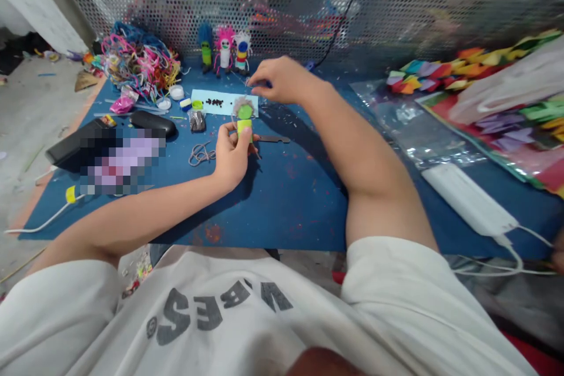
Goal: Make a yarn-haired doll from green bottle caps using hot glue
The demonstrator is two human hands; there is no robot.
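Observation:
My left hand point(233, 150) is closed around a small doll point(244, 125) with a yellow-green body, a green face and grey fuzzy hair. The doll is upright above the blue table. Up and to its right, my right hand point(275, 82) hangs with thumb and fingers pinched together; whatever lies between the fingertips is too small to make out. Just behind the doll is a light blue strip point(227, 109) bearing small dark beads point(215, 102). A flat metal tool point(273, 139) lies beside my left hand, and a loop of grey cord point(200, 154) rests to its left.
Three finished-looking dolls point(224, 53) stand against the perforated metal panel point(176, 6). Left are a tangled yarn heap point(138, 61), small open tubs point(176, 92), a black case point(152, 124) and a pixelated phone-like item point(126, 158). Right are a white power bank-like box point(469, 197) and colourful folded paper pieces point(440, 73).

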